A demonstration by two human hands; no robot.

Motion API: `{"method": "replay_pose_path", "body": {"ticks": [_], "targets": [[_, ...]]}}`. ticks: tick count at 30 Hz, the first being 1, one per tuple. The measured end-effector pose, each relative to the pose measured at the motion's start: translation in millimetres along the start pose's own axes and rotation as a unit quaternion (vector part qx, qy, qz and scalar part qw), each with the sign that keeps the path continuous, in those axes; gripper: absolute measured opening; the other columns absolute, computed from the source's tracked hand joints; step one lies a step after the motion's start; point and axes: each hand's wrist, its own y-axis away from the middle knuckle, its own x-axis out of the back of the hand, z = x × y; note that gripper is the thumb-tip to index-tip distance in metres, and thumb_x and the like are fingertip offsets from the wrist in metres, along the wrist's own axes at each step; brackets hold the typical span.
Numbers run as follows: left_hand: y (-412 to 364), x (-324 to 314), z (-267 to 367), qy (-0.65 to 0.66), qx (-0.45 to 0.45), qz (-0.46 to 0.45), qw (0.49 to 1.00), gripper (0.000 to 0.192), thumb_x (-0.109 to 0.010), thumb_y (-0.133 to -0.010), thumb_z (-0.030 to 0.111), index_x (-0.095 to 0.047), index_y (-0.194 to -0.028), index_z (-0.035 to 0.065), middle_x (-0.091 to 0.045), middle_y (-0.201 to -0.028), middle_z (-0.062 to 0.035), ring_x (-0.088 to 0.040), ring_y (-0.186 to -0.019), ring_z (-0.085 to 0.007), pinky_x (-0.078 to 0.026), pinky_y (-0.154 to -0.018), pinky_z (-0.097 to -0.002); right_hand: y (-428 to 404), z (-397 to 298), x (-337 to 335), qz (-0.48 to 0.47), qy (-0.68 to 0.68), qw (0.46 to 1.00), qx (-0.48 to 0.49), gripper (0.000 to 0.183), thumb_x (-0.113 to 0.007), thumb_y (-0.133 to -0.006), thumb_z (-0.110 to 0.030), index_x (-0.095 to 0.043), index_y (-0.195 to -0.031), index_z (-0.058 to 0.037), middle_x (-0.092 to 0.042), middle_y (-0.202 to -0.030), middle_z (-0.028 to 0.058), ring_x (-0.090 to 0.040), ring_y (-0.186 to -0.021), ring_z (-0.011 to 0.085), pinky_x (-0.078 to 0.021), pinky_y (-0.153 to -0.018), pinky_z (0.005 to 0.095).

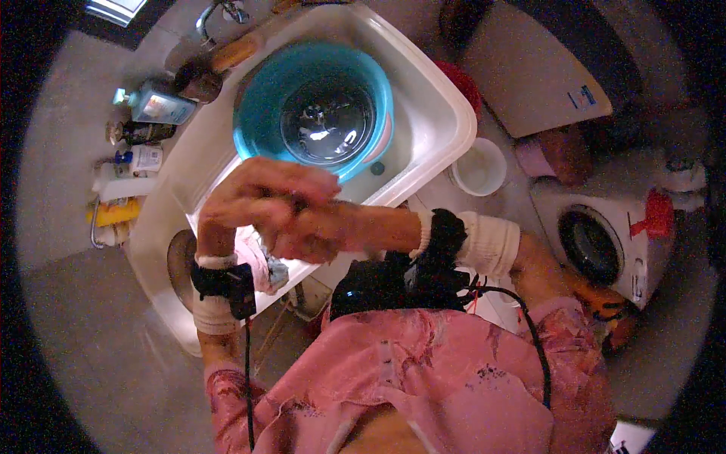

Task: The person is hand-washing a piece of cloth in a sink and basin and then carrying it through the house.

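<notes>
Over the front rim of a white sink (417,181), my two hands overlap and touch, blurred by motion. My left hand (244,193) lies across the top with its fingers stretched to the right. Beneath it, my right hand (317,230) is bent, its fingers partly hidden. No object shows between them. Just beyond the hands, a teal plastic basin (258,108) stands in the sink, with clear water (326,125) glinting at its bottom. Below my left hand, pink and grey cloth (261,267) lies at the sink's front edge, partly covered by the wrist.
A blue pump bottle (164,106) and several other bottles line the left ledge. A faucet (207,22) rises behind. On the right stand a white bucket (481,166) and a front-loading washing machine (601,244). A black cable (536,340) hangs from the black waist pouch (391,286).
</notes>
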Motion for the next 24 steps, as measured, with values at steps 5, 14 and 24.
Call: {"method": "replay_pose_path", "body": {"ticks": [5, 14, 24], "targets": [[-17.3, 4.7, -6.5, 0.116, -0.369, -0.213, 0.897, 0.042, -0.061, -0.079, 0.04, -0.057, -0.112, 0.0152, -0.053, -0.114, -0.0193, -0.049, -0.105, -0.0425, -0.028, -0.094, -0.06, 0.2, -7.8, 1.4, -0.045, 0.025, 0.998, 0.037, 0.012, -0.067, -0.061, -0.017, -0.056, -0.066, -0.0137, -0.052, -0.057, 0.0012, -0.051, -0.047, 0.0145, -0.0375, -0.037, 0.028], [-13.5, -4.9, -0.8, -0.019, -0.048, 0.388, 0.92, 0.017, -0.044, -0.09, 0.011, -0.054, -0.1, 0.002, -0.039, -0.053, 0.0011, -0.039, -0.047, -0.0065, -0.032, -0.047, -0.0197, -31.9, -14.4, 27.4, 0.143, 0.263, 0.943, 0.145, 0.015, -0.069, -0.059, -0.018, -0.059, -0.069, -0.0146, -0.057, -0.06, 0.0027, -0.057, -0.055, 0.0182, -0.0422, -0.041, 0.0309], [-80.8, 85.5, -83.5, -0.245, 0.007, 0.504, 0.828, 0.014, -0.05, -0.089, 0.015, -0.057, -0.088, 0.0027, -0.041, -0.056, 0.0052, -0.032, -0.046, -0.0011, -0.024, -0.04, -0.0184, -78.5, -31.3, 126.5, 0.413, 0.43, 0.788, 0.154, 0.022, -0.059, -0.068, -0.018, -0.061, -0.079, 0.0019, -0.058, -0.059, 0.0231, -0.062, -0.065, 0.0353, -0.0486, -0.061, 0.0404]]}}
